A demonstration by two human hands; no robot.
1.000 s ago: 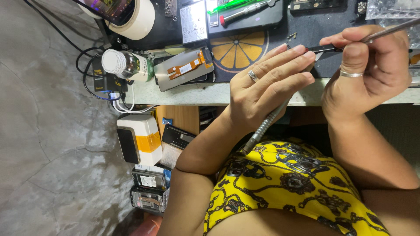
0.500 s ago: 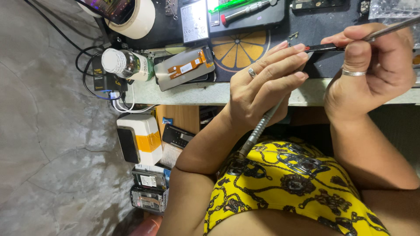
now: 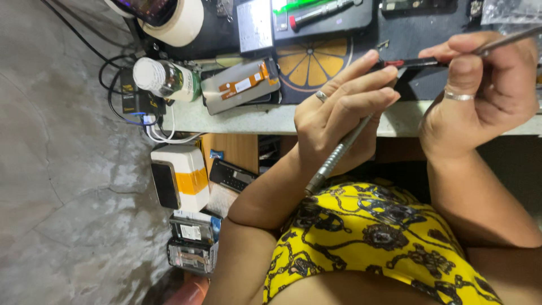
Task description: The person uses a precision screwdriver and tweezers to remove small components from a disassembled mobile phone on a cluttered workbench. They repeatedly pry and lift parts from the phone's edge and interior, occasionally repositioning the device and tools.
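My left hand (image 3: 339,113), with a ring on one finger, grips a knurled metal tool handle (image 3: 333,158) that runs down towards my lap. Its fingertips rest on a thin dark device with a red end (image 3: 415,62), seen edge-on above the table edge. My right hand (image 3: 485,96), also ringed, is curled around the other end of that device and pinches a slim metal rod (image 3: 508,40) that points to the upper right.
On the table (image 3: 254,118) lie a phone screen panel with an orange flex cable (image 3: 240,85), a white-capped bottle (image 3: 166,79), a tape roll (image 3: 180,22), an orange-slice mat (image 3: 310,62) and a tool tray (image 3: 322,14). Below are a white-and-orange box (image 3: 180,178) and stacked phones (image 3: 192,243).
Both hands stay on the thin device. The left hand's fingers have shifted slightly along it; nothing was picked up or let go.
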